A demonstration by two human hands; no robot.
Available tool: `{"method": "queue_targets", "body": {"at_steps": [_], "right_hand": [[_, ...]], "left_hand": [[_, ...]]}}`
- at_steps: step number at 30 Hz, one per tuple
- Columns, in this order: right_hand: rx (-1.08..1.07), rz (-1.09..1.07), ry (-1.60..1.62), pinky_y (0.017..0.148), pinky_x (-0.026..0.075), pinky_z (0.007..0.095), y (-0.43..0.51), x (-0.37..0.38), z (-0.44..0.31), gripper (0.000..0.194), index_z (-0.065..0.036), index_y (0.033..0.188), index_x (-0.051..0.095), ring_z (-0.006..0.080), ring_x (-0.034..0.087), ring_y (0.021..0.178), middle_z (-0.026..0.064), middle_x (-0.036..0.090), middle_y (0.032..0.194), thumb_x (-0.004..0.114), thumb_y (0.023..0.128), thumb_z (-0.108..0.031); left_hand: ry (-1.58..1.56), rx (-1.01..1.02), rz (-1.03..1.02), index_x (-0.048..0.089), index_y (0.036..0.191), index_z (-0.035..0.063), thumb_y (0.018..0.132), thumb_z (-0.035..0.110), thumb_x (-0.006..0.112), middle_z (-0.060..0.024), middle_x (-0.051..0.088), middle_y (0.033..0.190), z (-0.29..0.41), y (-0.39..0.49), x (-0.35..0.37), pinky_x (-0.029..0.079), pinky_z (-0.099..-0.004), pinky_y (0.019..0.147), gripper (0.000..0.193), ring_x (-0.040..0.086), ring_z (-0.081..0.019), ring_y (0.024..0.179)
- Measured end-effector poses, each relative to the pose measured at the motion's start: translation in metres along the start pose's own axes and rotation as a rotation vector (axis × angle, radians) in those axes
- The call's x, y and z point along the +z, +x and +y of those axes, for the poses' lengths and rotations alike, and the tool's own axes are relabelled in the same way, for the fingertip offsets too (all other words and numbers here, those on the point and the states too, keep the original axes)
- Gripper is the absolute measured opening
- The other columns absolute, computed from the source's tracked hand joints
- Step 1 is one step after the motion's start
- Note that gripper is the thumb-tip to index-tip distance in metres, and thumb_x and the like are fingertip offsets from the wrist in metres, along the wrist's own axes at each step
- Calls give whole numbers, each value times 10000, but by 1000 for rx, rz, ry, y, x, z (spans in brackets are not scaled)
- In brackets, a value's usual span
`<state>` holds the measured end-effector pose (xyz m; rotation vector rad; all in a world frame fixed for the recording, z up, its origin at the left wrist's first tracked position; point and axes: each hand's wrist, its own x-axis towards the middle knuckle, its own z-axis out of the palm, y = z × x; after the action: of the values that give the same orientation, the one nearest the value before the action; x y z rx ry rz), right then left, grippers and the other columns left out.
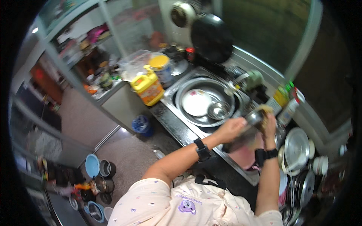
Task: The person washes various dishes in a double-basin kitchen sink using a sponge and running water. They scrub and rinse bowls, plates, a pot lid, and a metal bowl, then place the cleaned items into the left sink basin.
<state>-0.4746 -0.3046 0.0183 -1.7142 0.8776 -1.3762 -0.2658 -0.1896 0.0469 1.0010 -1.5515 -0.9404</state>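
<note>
My left hand [233,129] grips the near rim of a shiny metal bowl [254,117], which is tilted above the right sink basin. On the bowl's far side my right hand [270,127] holds a yellowish scrubbing cloth or sponge [265,108] against it; blur hides its exact kind. Below both hands is a pink basin or board [246,155], partly covered by the forearms. In the left sink basin stands a large steel washbasin [181,113]. Inside that lie a white plate [195,103] with a floral mark and a small shiny bowl [219,110].
A yellow detergent jug [148,87] and a yellow-lidded bucket [159,63] stand left of the sink. Bottles [278,97] line the back right, near a metal lid [297,145] and stacked pans [306,188]. A black wok [212,38] leans behind. A blue bin [142,125] is on the floor.
</note>
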Motion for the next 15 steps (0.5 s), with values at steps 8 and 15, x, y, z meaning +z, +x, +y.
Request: {"method": "queue_targets", "body": {"at_steps": [8, 15], "right_hand": [[-330, -159, -352, 778, 471, 393, -2, 52, -59, 314, 4, 1012, 593, 355, 598, 859, 184, 611, 910, 571, 825, -248], [-197, 81, -319, 940, 390, 413, 4, 56, -35, 288, 14, 1128, 543, 351, 503, 1056, 183, 530, 1148, 452, 869, -75]], "left_hand": [[112, -92, 139, 590, 997, -20, 932, 236, 432, -250, 625, 888, -1, 10, 19, 457, -441, 748, 307, 592, -417, 838], [204, -31, 263, 507, 772, -36, 972, 294, 426, -227, 513, 673, -15, -4, 17, 395, -425, 589, 394, 535, -324, 609]]}}
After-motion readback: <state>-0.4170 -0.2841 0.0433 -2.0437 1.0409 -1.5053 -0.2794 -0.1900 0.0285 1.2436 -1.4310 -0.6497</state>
